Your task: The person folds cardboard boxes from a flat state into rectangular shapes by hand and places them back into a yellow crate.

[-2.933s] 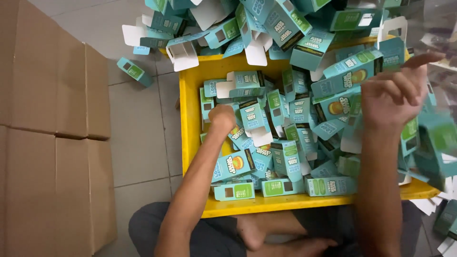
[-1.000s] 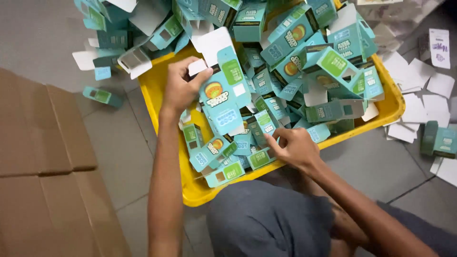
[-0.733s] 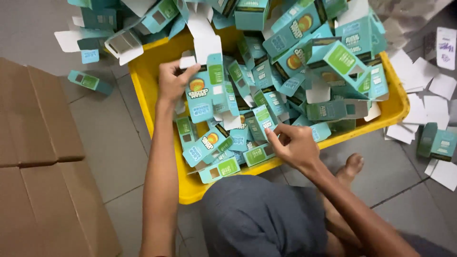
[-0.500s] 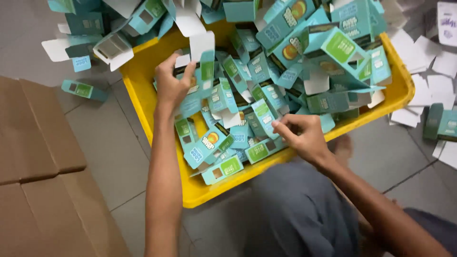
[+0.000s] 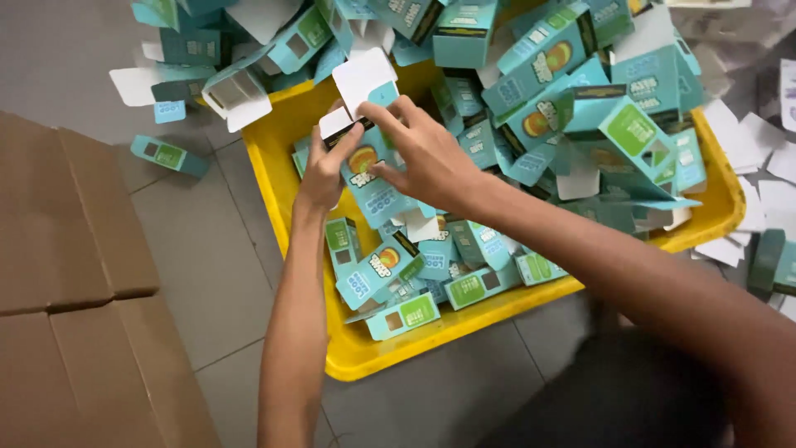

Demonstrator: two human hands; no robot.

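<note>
Both of my hands meet over the near left part of a yellow plastic bin [image 5: 365, 357] full of small teal cartons. My left hand [image 5: 325, 170] grips the left side of one flattened teal carton [image 5: 371, 184] with an orange picture, its white flap [image 5: 365, 79] sticking up. My right hand [image 5: 423, 153] comes in from the right and pinches the same carton near its top edge. Below my hands, several loose teal cartons [image 5: 398, 274] lie in the bin.
Brown cardboard boxes [image 5: 66, 274] stand on the grey tiled floor at the left. More teal cartons [image 5: 572, 91] are heaped over the bin's far side and spill beyond it; one [image 5: 168, 155] lies alone on the floor. White paper slips [image 5: 763, 174] lie at the right.
My left hand lifted one carton from the heap. My right hand left the cartons at the bin's near side and moved up to join the left on that carton.
</note>
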